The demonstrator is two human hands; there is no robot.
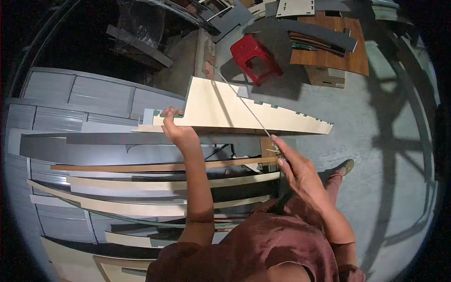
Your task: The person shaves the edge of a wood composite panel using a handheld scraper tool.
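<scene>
A large cream board (225, 105) with green-marked notches along its sloping edge lies across the middle of the view. My left hand (179, 134) is closed on it at its left end, fingers curled over the green-edged notch there. My right hand (300, 174) is closed around the lower end of a long, thin, pale rod-like tool (244, 102). The tool slants up and left across the board, its far end reaching past the board's upper edge. Most of its grip is hidden in my fingers.
Below the board lie several long strips, among them a brown strip (211, 164) and a cream strip (174, 183). A red stool (253, 56) stands ahead on the concrete floor. Beyond it, a brown panel (359, 51) rests on a cardboard box (324, 77). Grey panels (51, 136) are at left.
</scene>
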